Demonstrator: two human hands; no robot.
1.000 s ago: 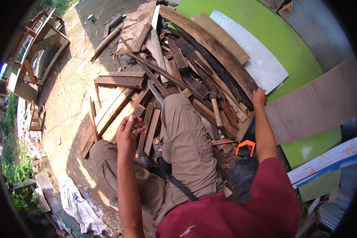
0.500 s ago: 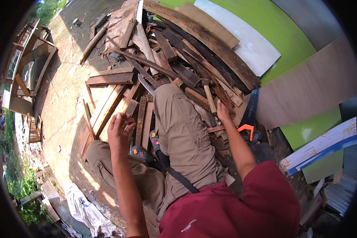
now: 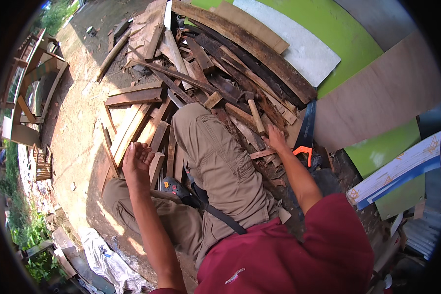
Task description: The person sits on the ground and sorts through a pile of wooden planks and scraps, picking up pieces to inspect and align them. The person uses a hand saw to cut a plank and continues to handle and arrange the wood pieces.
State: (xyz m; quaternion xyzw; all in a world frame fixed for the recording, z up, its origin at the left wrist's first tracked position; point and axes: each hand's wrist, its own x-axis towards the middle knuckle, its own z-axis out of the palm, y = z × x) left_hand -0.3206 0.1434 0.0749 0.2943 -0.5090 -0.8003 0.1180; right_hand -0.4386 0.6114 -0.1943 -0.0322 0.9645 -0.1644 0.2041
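Head view: right hand down on the scrap-wood pile, left hand hanging open and empty over the left knee.

Right fingers rest loosely on a short offcut beside the right thigh, not gripping. I'd guess it's light, stiff and splintery, so grab it mid-length. One hammer lies just beyond, plus one orange-handled saw; boards are too many to count.
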